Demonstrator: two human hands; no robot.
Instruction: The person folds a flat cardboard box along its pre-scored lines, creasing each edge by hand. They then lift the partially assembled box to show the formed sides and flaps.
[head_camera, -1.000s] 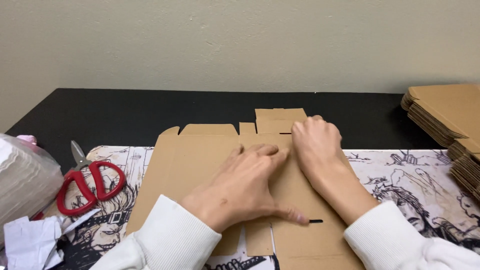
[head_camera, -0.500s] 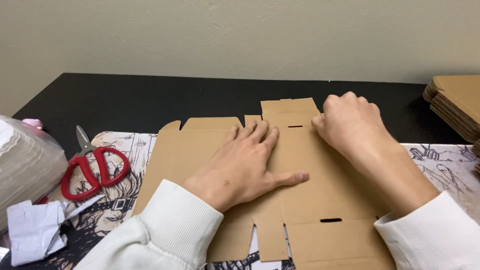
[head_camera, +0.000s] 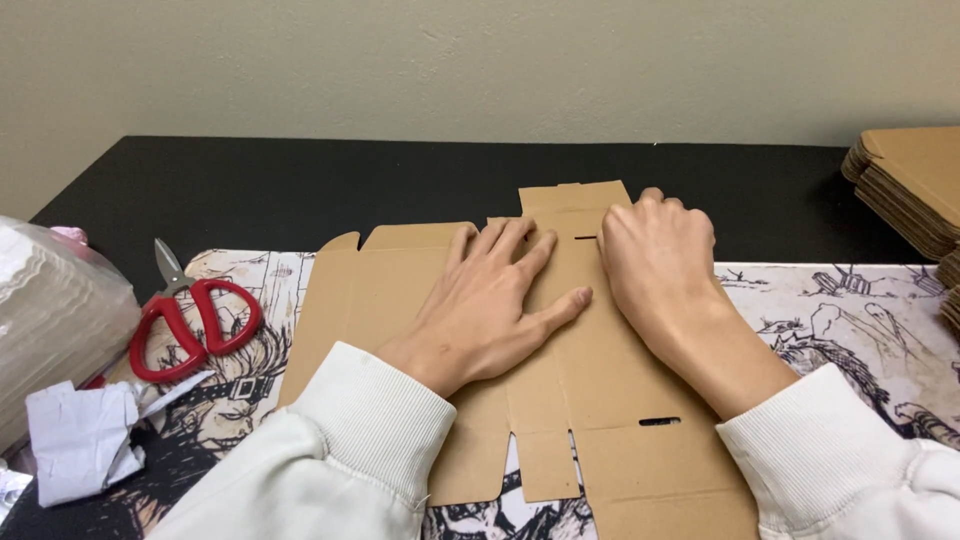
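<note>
Centrally, a flat cardboard box blank lies on a printed mat over the black table. My left hand presses flat on it, fingers spread wide and pointing toward 1 o'clock. My right hand rests beside it at 3 o'clock, fingers curled narrow over the blank's far fold, gripping nothing. Red scissors lie at 9 o'clock; stacked cardboard sits at 2 o'clock.
</note>
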